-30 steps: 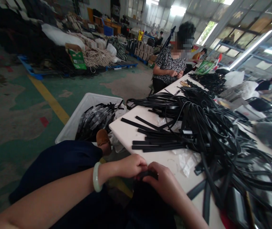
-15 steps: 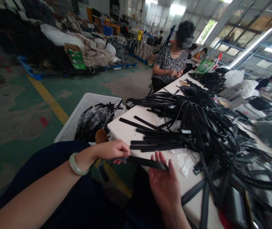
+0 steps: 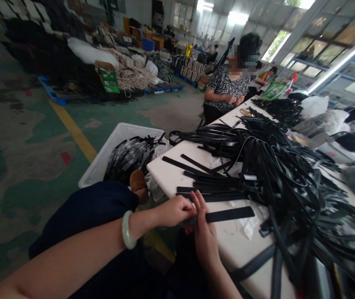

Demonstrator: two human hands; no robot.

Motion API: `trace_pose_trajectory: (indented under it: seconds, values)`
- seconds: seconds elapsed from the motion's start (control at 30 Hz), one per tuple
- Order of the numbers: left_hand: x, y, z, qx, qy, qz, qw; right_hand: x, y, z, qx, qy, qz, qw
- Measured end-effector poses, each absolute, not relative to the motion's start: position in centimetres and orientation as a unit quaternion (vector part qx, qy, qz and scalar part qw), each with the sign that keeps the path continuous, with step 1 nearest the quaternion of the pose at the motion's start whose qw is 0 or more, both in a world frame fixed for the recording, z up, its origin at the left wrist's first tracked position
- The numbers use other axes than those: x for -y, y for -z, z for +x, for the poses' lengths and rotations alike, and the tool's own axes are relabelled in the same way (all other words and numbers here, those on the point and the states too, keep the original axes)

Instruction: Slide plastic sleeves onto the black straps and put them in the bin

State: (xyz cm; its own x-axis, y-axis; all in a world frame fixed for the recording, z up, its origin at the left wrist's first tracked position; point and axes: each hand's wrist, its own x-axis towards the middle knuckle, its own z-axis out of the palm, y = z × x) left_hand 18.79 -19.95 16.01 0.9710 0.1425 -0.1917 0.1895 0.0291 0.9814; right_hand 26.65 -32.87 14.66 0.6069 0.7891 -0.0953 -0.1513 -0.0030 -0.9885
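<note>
A short, flat black strap (image 3: pixel 230 214) is held between my two hands over the near edge of the table, its free end pointing right. My left hand (image 3: pixel 177 211), with a pale green bangle (image 3: pixel 129 229) on the wrist, is closed in a pinch at the strap's left part; that end is hidden by the fingers. Close against it, my right hand (image 3: pixel 205 236) grips the strap near its middle, with some fingertips raised. Just beyond my hands, several similar black strips (image 3: pixel 210 187) lie side by side on the white table (image 3: pixel 165 174).
A large tangle of long black straps (image 3: pixel 277 166) covers the table's right side. To the left on the floor stands a white bin (image 3: pixel 98 164) of black strips with clear wrapping. A co-worker (image 3: pixel 227 87) sits at the table's far side. Clear plastic (image 3: pixel 249 222) lies near my right hand.
My hands have come together and moved right. The right hand, earlier open-palmed under the strap's far end, now grips it near the left hand, and the strap's free end sticks out to the right.
</note>
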Motion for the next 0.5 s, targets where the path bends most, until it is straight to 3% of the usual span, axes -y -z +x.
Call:
trace_pose_trajectory:
  seconds: [0.1,0.33,0.4,0.5]
  values:
    - [20.1,-16.5,19.0,-0.147,0.052,0.677,0.719,33.5,-15.4,28.0,0.199,-0.325,-0.562,0.734]
    - [21.3,-16.0,19.5,-0.163,-0.003,0.696,0.699,33.1,-13.4,25.6,0.319,-0.232,-0.677,0.621]
    - [20.6,-16.5,19.2,-0.124,0.006,0.684,0.719,32.6,-13.8,25.6,0.307,-0.219,-0.670,0.640]
    - [18.4,-17.3,18.5,-0.012,0.118,0.656,0.745,33.0,-17.0,28.6,0.217,-0.274,-0.615,0.707]
